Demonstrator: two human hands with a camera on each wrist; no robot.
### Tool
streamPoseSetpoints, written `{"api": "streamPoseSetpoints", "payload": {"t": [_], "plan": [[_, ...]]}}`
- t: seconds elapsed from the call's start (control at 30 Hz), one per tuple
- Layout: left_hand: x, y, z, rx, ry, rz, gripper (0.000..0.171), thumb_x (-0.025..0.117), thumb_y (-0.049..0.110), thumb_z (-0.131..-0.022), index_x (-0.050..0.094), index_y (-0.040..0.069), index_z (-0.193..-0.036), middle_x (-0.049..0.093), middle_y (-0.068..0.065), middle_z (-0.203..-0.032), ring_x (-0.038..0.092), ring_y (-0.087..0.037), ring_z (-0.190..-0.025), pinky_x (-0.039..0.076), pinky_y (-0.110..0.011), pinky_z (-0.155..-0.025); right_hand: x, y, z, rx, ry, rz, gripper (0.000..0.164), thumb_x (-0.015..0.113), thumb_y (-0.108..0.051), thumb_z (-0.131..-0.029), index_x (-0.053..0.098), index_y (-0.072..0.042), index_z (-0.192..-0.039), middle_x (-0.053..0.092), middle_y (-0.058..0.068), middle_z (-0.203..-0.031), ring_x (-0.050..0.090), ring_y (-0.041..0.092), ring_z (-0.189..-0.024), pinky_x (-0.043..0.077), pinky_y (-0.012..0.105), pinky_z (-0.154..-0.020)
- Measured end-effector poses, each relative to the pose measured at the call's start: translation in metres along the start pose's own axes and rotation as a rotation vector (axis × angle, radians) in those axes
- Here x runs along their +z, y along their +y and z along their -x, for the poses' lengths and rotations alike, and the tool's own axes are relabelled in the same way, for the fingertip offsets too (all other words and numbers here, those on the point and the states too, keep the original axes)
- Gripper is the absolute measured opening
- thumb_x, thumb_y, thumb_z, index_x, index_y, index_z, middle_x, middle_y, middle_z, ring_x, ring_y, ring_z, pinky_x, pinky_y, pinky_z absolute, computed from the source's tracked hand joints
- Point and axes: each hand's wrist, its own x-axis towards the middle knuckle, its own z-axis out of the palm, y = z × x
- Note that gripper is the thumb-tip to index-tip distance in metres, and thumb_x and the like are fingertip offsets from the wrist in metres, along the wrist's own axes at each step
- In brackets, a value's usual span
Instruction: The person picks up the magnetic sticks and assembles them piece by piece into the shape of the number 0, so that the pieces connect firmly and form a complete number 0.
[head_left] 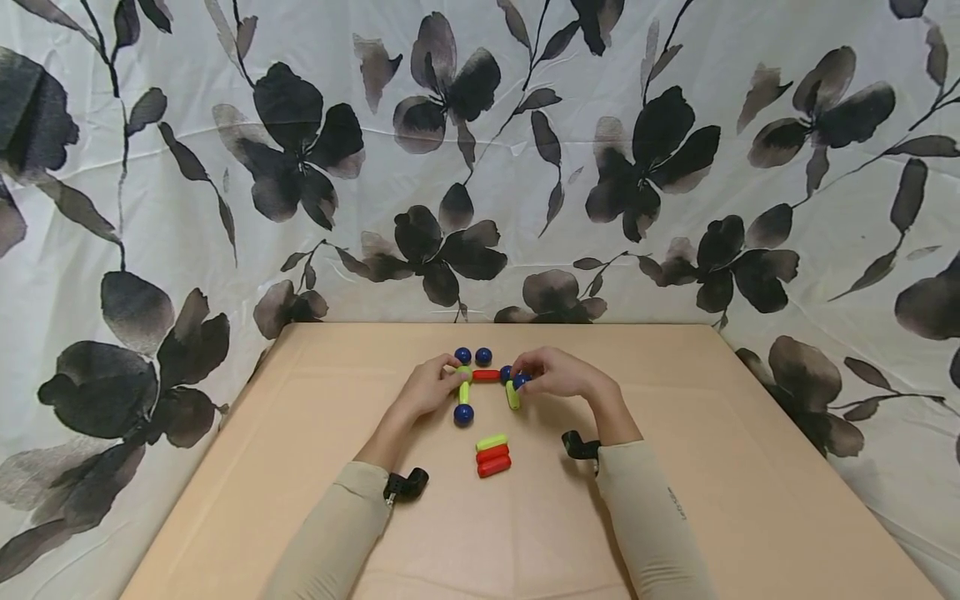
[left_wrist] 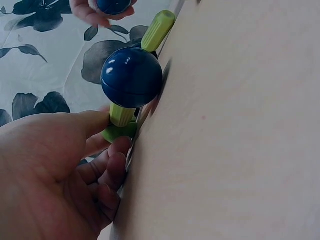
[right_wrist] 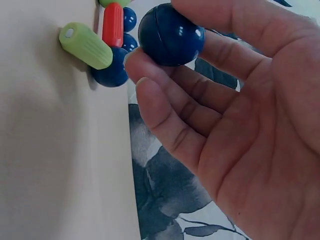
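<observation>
My left hand (head_left: 431,385) pinches a green ball (left_wrist: 119,133) at the corner of a magnetic construction-toy piece. A yellow-green rod (head_left: 464,392) runs from that ball toward me, with a blue ball (left_wrist: 132,77) at its near end. A red rod (head_left: 486,376) leads right to a second blue ball (right_wrist: 111,70), from which another yellow-green rod (right_wrist: 86,46) sticks out, its free end showing a metal disc. Close over that rod, my right hand (head_left: 558,373) holds a separate blue ball (right_wrist: 171,35) between thumb and fingertips.
Two loose blue balls (head_left: 483,357) sit just behind the piece. Nearer me on the tan table (head_left: 360,550) lie a yellow-green rod (head_left: 491,442) and two red rods (head_left: 493,465) side by side. A floral cloth (head_left: 525,192) hangs behind the table.
</observation>
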Motion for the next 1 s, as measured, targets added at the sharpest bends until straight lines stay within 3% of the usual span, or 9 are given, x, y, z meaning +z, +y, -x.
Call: {"api": "streamPoseSetpoints", "payload": {"t": [0.17, 0.5, 0.7, 1.0], "plan": [[0.001, 0.0, -0.002, -0.009, 0.001, 0.006, 0.032, 0.067, 0.038, -0.102, 0.067, 0.016, -0.124, 0.062, -0.002, -0.08, 0.054, -0.016, -0.063, 0.039, -0.028, -0.056, 0.0, 0.002, -0.003, 0.015, -0.057, 0.003, 0.025, 0.079, -0.016, -0.091, 0.076, -0.01, -0.115, 0.071, 0.0, -0.098, 0.059, 0.021, -0.092, 0.05, 0.035, -0.087], [0.003, 0.003, -0.004, -0.013, 0.023, 0.003, 0.032, 0.067, 0.037, -0.102, 0.067, 0.014, -0.124, 0.064, -0.002, -0.081, 0.055, -0.016, -0.064, 0.04, -0.029, -0.057, 0.009, 0.006, -0.009, 0.106, -0.219, 0.023, 0.036, 0.082, -0.022, -0.091, 0.074, -0.016, -0.125, 0.071, 0.004, -0.1, 0.061, 0.021, -0.092, 0.05, 0.034, -0.082], [0.004, 0.004, -0.004, -0.018, 0.021, -0.002, 0.032, 0.068, 0.036, -0.102, 0.067, 0.013, -0.125, 0.067, -0.002, -0.083, 0.056, -0.016, -0.064, 0.041, -0.028, -0.058, 0.015, 0.009, -0.014, 0.139, -0.24, 0.059, 0.034, 0.084, -0.022, -0.089, 0.074, -0.02, -0.121, 0.067, 0.003, -0.101, 0.058, 0.022, -0.097, 0.046, 0.037, -0.086], [0.005, 0.002, -0.006, -0.016, 0.021, -0.002, 0.032, 0.068, 0.035, -0.102, 0.067, 0.013, -0.124, 0.067, -0.003, -0.084, 0.056, -0.016, -0.064, 0.04, -0.028, -0.057, 0.02, 0.011, -0.016, 0.14, -0.219, 0.081, 0.036, 0.086, -0.028, -0.087, 0.071, -0.023, -0.119, 0.062, 0.006, -0.099, 0.055, 0.022, -0.095, 0.044, 0.036, -0.081]]}}
